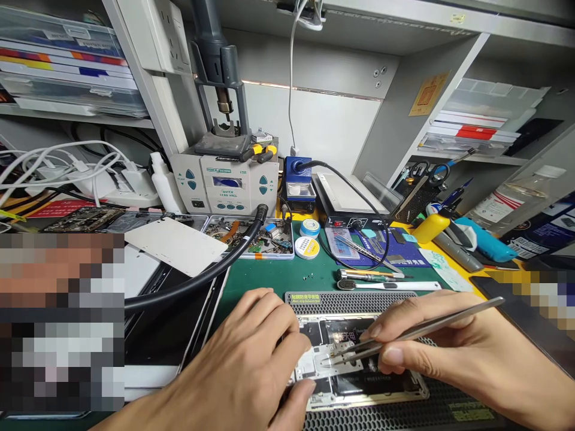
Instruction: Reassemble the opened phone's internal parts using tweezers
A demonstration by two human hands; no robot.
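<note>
An opened phone [390, 383] lies lengthwise across a dark honeycomb pad [350, 303], its black inner parts and a pale central plate [309, 362] showing. My left hand [260, 353] is closed around the phone's left end, thumb at the near side and fingers curled over the far side; the part under the fingers is hidden. My right hand [449, 359] pinches metal tweezers [467, 312] between thumb and fingers. Slightly apart, the tweezer tips point left over the pale plate; whether they touch it I cannot tell.
Behind the pad lie a black-bristled brush [386, 286] and a screwdriver [372, 276]. A hot air station [229, 185] stands at the back, its thick black hose [202, 278] crossing left. A parts tray [251, 254], round tins [308, 246] and a hot plate [354, 218] are nearby.
</note>
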